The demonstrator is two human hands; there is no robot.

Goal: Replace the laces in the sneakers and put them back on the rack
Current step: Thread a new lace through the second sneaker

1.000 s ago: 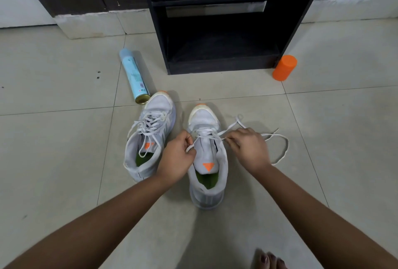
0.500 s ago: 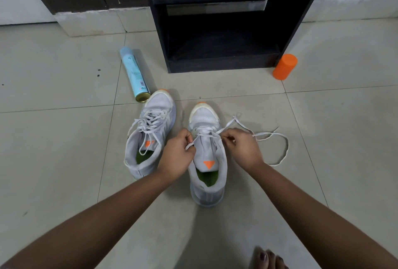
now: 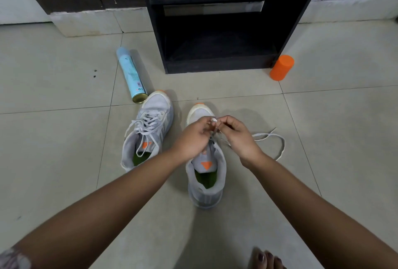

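Left hand (image 3: 193, 138) and right hand (image 3: 238, 137): fingertips meet over the forefoot of the right grey sneaker (image 3: 205, 184), each pinching the white lace (image 3: 213, 120). Lace slack lies on the tile floor (image 3: 333, 139), right of the right-hand fingers. Laced left sneaker (image 3: 148, 131) stands left of the left-hand fingers. Black rack (image 3: 215, 64) stands beyond the fingertips, well apart.

Dim, flat indoor light with a grey-green cast covers the floor (image 3: 64, 161). Soft shadows lie just beyond the left hand (image 3: 193, 137) and right hand (image 3: 237, 137), both slightly smeared, while the lace (image 3: 277, 143) reads sharp. The rack (image 3: 215, 66) interior is near-black. Tile joints bow toward the edges, and the bottom-left corner is blurred.
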